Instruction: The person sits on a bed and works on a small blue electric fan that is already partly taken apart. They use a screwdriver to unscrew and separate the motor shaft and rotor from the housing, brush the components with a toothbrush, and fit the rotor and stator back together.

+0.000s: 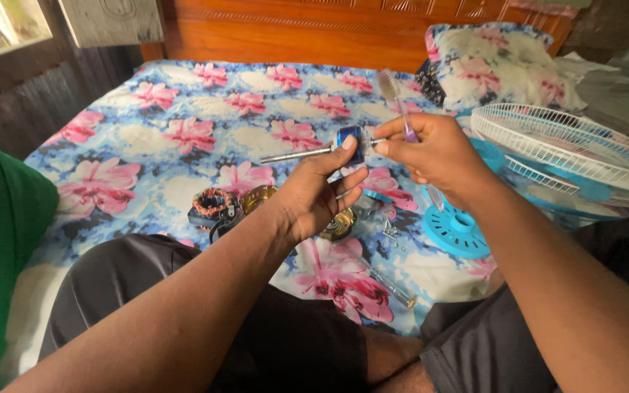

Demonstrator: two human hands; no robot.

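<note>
Fan stripped: grille and coil lie on bed. Left hand grips shaft; right hand pinches its tip, holding probably a toothbrush. Reassembly pending.

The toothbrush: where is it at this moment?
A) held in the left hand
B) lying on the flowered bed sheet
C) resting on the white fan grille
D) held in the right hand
D: the right hand grips the toothbrush, its bristles pointing up above the fingers.
</note>
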